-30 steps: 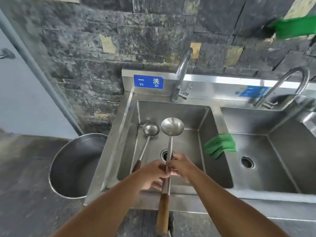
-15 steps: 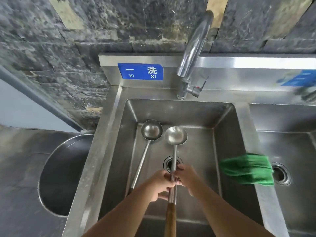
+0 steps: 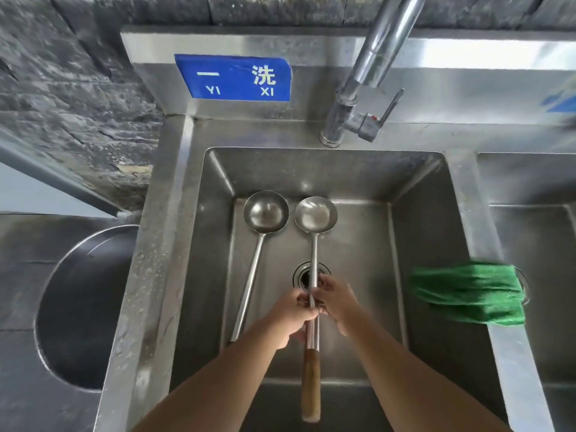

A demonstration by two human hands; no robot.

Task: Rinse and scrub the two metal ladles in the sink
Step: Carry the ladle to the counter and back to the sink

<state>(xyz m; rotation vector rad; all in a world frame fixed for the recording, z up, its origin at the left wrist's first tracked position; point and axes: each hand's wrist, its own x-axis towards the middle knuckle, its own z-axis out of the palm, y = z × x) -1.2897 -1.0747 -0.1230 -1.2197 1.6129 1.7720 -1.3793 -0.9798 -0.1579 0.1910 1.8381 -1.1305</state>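
Note:
Two long metal ladles are in the steel sink (image 3: 212, 244). The left ladle (image 3: 265, 213) lies on the basin floor, bowl up toward the back wall, and no hand touches it. The right ladle (image 3: 315, 215) has a wooden grip at its near end. Both hands hold its metal shaft over the drain (image 3: 304, 274): my left hand (image 3: 291, 313) wraps it from the left, my right hand (image 3: 338, 302) pinches it from the right. The faucet (image 3: 371, 73) arches over the basin; no water runs.
A folded green cloth (image 3: 467, 294) drapes over the divider between this basin and a second basin (image 3: 536, 194) on the right. A large round metal pot (image 3: 81, 307) stands on the floor left of the sink. A blue label (image 3: 233, 77) is on the backsplash.
The view has closed in on the left basin. The held ladle's bowl has come down beside the other ladle's bowl. Both hands keep their hold on the shaft.

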